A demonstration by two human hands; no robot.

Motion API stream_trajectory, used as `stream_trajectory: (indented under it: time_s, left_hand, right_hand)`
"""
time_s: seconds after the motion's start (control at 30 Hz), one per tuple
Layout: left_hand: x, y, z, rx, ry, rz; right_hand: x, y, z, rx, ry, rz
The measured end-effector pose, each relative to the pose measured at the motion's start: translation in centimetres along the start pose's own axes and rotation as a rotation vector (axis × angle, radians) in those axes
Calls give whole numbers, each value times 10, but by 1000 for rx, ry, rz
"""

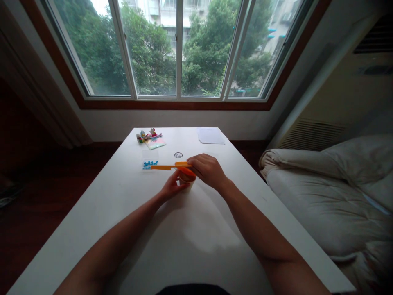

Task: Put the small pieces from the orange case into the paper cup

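My left hand [172,187] is wrapped around the side of a small pale cup [186,187] on the white table, thumb and fingers at its rim. Above the cup, my right hand [208,169] pinches a flat orange strip-like object [164,167], whose long end points left. A brighter orange part [188,171] hangs at the cup's mouth; whether it joins the strip I cannot tell. Left of the cup lies a clear box [150,164] with small blue pieces, partly behind the strip's end. Just beyond the cup is a small round dark-rimmed item [178,155].
Several small colourful figures [147,135] and a pastel card [155,142] lie at the table's far left. White paper sheets [210,135] lie at the far right. The white table [101,229] faces a window, with a covered sofa [322,192] to the right.
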State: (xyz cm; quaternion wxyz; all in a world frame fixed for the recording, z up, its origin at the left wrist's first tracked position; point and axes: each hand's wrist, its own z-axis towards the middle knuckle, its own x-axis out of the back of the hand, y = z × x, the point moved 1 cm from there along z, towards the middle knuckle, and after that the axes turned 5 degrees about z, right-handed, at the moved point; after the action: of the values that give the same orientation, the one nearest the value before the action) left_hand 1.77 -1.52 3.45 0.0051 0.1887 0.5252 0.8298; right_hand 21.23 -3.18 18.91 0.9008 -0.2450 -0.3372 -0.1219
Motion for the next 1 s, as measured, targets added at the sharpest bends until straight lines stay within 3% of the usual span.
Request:
stream_trajectory:
  time_s: [0.17, 0.23, 0.3, 0.4, 0.5, 0.63, 0.7, 0.8, 1.0]
  left_hand:
    - [16, -7, 0, -73, 30, 117]
    - [27, -9, 2, -145, -50, 168]
    - [41, -13, 5, -157, -52, 146]
    - [66, -21, 12, -135, 87, 194]
    - [93, -36, 16, -31, 311, 452]
    - [127, -63, 12, 242, 578, 803]
    - [140, -75, 9, 388, 647, 917]
    - [149, -87, 5, 516, 634, 1001]
    - [148, -96, 3, 546, 593, 1028]
  right_hand:
    - [4, 12, -3, -178, 281, -65]
    - [4, 29, -6, -305, 399, -55]
    - [1, 53, -10, -434, 521, 17]
    - [-5, 97, -20, -609, 735, 205]
    - [-12, 135, -31, -742, 850, 367]
    - [-31, 156, -40, -823, 823, 544]
    - [-47, 157, -40, -872, 783, 657]
    - [-77, 153, -36, -929, 658, 849]
    - [-119, 145, -33, -944, 408, 1036]
